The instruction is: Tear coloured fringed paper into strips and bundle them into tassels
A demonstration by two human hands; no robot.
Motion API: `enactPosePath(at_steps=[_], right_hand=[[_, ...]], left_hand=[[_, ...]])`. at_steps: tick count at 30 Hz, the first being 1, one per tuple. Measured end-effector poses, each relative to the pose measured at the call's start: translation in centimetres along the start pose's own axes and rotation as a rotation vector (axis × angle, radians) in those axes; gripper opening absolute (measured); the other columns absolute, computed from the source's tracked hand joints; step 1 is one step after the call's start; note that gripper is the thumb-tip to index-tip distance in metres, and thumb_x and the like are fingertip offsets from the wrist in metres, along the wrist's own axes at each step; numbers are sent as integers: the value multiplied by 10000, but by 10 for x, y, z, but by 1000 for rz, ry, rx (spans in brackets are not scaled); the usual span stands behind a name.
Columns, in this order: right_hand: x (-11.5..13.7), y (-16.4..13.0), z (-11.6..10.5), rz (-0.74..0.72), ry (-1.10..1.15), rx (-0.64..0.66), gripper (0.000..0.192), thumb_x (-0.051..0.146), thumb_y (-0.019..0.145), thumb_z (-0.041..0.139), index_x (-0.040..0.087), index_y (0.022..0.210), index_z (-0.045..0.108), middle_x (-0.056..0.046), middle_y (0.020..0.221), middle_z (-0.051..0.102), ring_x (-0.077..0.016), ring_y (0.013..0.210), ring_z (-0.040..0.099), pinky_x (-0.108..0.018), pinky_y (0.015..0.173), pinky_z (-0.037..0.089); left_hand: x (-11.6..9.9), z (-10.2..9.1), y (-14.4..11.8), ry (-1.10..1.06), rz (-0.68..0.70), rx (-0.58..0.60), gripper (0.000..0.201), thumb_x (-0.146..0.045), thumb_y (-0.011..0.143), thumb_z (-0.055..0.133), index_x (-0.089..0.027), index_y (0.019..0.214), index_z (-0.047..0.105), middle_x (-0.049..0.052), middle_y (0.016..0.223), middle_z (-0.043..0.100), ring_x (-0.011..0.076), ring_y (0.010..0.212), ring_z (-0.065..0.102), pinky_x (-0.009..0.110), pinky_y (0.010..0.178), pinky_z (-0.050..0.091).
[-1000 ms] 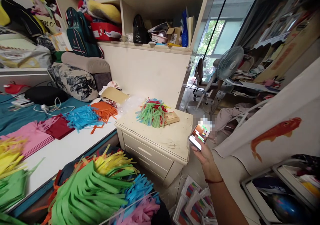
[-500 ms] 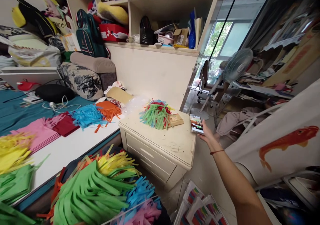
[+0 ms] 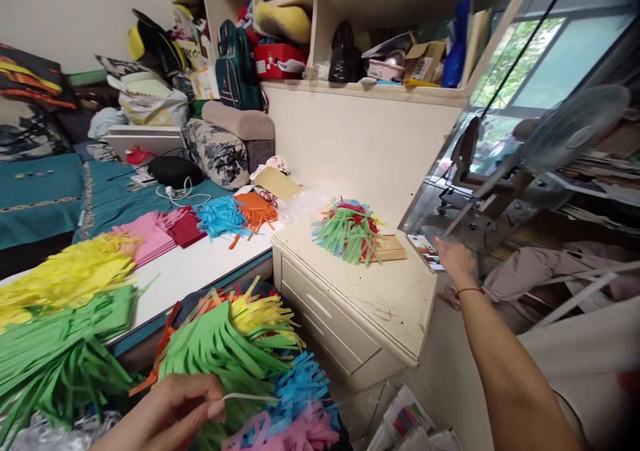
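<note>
My left hand, in the lower middle, pinches a thin white string between thumb and fingertips. The string runs right across a bundle of fringed strips: green, yellow, blue and pink. At the right, my right hand is beside a phone with a lit screen, at the cabinet's far right edge. Its index finger is stretched toward the screen; the other fingers are blurred. Left of the phone, a multicoloured fringed bunch rests on a flat brown piece.
The cream cabinet stands at centre. On the white board lie fringed stacks in yellow, green, pink, dark red, blue and orange. A fan is at right; plastic packets lie below.
My left hand has come into view holding the string. My right hand, which was gripping the phone, now has a finger stretched toward its screen. The view has swung left.
</note>
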State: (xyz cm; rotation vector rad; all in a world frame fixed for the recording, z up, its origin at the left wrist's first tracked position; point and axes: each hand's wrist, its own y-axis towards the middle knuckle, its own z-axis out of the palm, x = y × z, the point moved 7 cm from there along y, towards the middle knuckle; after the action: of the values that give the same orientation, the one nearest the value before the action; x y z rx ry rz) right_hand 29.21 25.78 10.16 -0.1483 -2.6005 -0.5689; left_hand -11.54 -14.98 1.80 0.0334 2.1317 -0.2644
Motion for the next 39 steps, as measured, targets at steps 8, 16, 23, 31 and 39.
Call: enactPosePath(at_steps=[8,16,23,31,39], right_hand=[[228,-240,29,-698,1068,1243,641,588,849,510,189,1345,441,-124,1225,587,-192,1084,597,-363,966,449],[246,-299,72,-388,816,1731,566,360,751,703,171,1246,502,-8,864,625,-89,631,584,-196,533,427],[237,-248,92,-410,709,1496,228,347,831,610,133,759,641,-11,652,636,-108,642,559,-226,630,403],[208,-191,99,-284,751,1330,211,343,762,653,149,680,631,-9,645,629,-107,603,531,-227,596,397],[197,-177,100,-372,690,1074,245,383,812,592,148,770,645,-27,646,610,-127,601,535,-235,559,401]], left_hand=[[-89,-9,64,460,292,-46,336,-274,945,388,-141,760,635,39,663,624,114,579,540,212,589,388],[-89,-29,96,658,346,-114,243,-202,935,411,-133,918,645,78,769,694,145,607,621,223,567,426],[-84,-47,147,505,401,-47,211,-210,907,468,-153,833,658,61,722,678,144,636,620,218,570,382],[-114,-57,217,183,536,237,119,-89,774,552,-120,676,614,-47,538,485,43,480,406,157,485,310],[-114,-92,321,-81,367,1,195,-256,833,530,-111,902,642,12,725,608,77,511,541,197,501,447]])
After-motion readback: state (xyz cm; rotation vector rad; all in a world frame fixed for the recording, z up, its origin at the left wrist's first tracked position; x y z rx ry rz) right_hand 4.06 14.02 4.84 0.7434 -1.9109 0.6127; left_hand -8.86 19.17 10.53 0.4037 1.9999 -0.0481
